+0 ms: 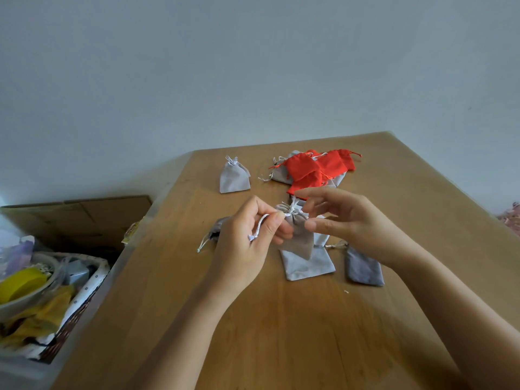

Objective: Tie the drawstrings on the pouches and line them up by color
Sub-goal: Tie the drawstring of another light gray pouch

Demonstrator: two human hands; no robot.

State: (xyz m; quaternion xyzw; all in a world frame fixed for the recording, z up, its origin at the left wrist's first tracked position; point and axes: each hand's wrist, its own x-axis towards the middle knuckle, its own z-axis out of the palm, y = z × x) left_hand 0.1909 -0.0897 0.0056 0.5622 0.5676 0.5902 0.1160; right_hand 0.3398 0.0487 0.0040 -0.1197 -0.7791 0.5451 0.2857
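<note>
Above the brown wooden table (281,327), the left hand (244,249) pinches the white drawstring cord (260,225) of a small grey velvet pouch (299,239), its neck gathered shut and its body hanging creased. The right hand (346,220) spreads its fingers beside the neck; whether it grips a cord I cannot tell. Beneath lie two flat grey pouches (308,266). Farther off stands a tied grey pouch (234,177), then a heap of red pouches (315,167).
</note>
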